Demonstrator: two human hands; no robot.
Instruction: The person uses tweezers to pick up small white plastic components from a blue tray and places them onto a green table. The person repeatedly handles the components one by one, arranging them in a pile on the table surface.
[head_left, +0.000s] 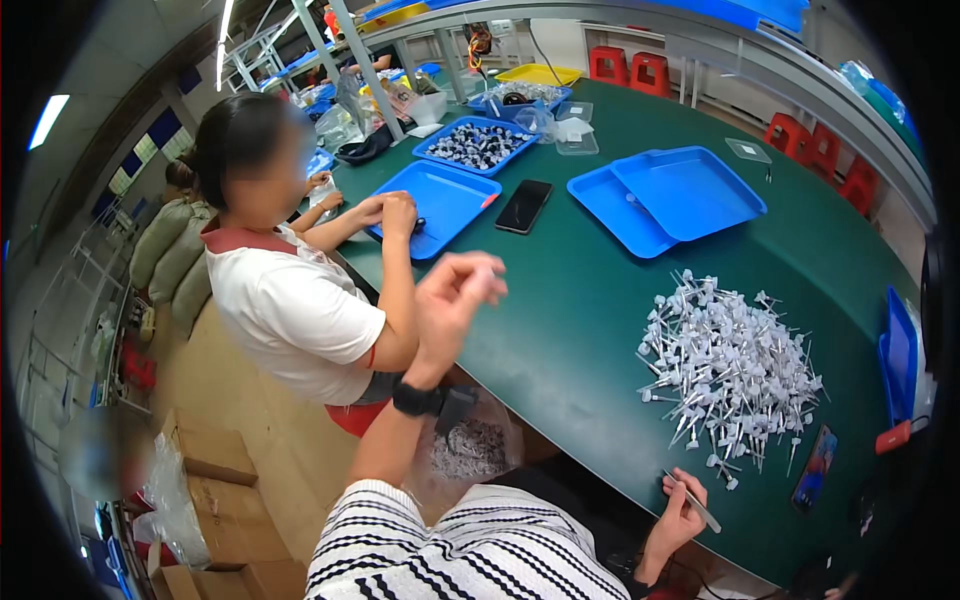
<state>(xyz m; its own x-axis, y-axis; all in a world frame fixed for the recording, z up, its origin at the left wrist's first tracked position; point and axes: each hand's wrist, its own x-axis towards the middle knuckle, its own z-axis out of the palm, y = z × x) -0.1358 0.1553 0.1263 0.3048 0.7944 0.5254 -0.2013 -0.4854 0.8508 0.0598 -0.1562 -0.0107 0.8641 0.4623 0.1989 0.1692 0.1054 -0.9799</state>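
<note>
My left hand (pixel 455 300) is raised over the table's near edge, a dark band on its wrist. Its fingers are curled together in a pinch; what they hold, if anything, is too small to make out. Low on the right, my right hand (pixel 681 512) grips metal tweezers (pixel 707 516) just above the green tabletop (pixel 580 340). Beyond that hand lies a heaped pile of small parts (pixel 735 365) with whitish heads and thin metal stems. A clear bag of similar-looking small parts (pixel 470 447) sits below the table edge, under my left forearm.
A co-worker (pixel 290 290) at my left works over a blue tray (pixel 445 205). Farther back stands a tray of dark and white parts (pixel 475 147). Two overlapping blue trays (pixel 690 195), a black phone (pixel 524 207) and another phone (pixel 815 468) lie on the table. Cardboard boxes (pixel 225 520) stand on the floor.
</note>
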